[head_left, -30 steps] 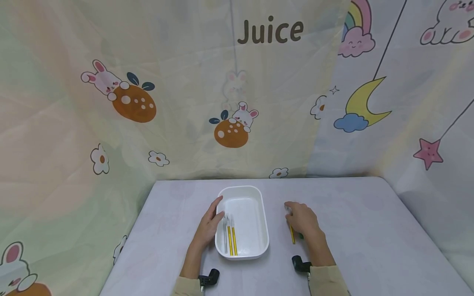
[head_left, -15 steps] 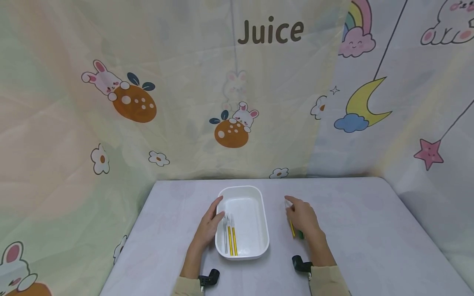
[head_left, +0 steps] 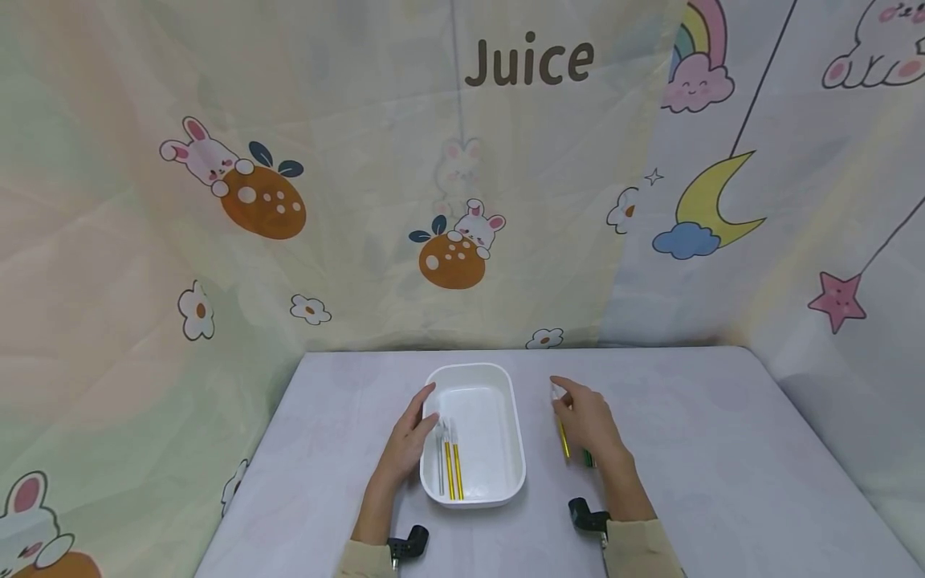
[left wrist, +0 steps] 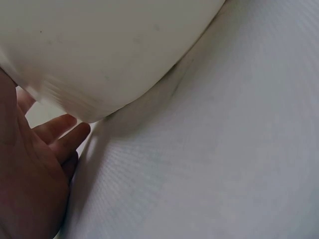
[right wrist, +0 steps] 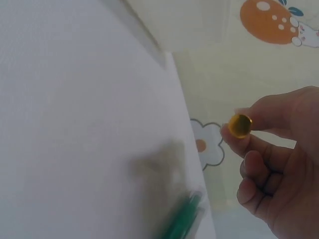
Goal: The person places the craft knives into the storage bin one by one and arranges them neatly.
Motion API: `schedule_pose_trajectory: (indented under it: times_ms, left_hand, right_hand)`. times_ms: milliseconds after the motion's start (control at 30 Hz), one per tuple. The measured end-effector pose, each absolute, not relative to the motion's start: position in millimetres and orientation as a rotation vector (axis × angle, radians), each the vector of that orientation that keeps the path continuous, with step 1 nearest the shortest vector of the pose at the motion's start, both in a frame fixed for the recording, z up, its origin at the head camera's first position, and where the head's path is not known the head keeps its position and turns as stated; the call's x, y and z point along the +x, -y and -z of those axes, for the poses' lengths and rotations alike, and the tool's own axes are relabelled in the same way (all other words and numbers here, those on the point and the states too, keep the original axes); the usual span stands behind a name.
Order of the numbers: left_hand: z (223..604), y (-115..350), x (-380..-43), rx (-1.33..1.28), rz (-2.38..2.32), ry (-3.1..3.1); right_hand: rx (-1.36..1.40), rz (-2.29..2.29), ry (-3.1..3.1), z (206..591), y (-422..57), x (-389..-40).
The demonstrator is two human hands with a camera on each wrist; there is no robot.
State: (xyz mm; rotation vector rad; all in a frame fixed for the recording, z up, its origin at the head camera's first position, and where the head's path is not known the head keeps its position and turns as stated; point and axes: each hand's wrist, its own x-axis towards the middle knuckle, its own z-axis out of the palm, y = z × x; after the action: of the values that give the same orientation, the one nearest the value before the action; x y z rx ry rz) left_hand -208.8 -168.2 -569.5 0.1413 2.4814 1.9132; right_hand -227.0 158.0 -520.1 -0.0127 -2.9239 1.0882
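My left hand (head_left: 403, 446) holds the left wall of a white tray (head_left: 516, 433), thumb over the rim and fingers along the outside. Inside the tray, on its left side, lie two slim gold-handled sticks (head_left: 453, 472) with clear upper ends, beside a thin silvery one (head_left: 440, 466). To the right of the tray, my right hand (head_left: 591, 419) pinches a similar gold-handled stick (head_left: 564, 441) between thumb and fingers. Its round gold end faces the camera in the right wrist view; its clear upper part is partly hidden by the fingers.
A green slender object (right wrist: 183, 218) with a clear end lies on the white-covered table (head_left: 708, 449), mostly hidden under my right wrist in the head view. A printed cloth (head_left: 361, 265) hangs behind the table's far edge.
My right hand has lifted the gold-handled stick and shifted slightly away from me and left, toward the tray. The left hand and tray have stayed put.
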Motion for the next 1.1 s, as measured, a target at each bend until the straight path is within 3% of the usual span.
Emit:
schedule_pose_trajectory:
  times_ms: [733,1100]
  left_hand:
    - [568.9,169.4,-209.6,0.117,-1.879,-2.498]
    - [569.2,169.0,-209.7,0.129,-1.891,-2.494]
  right_hand:
    - [0.050,-1.133,2.825,508.8,-140.9,-224.1]
    - [0.193,-1.544,2.659,500.5,-126.7,-217.0]
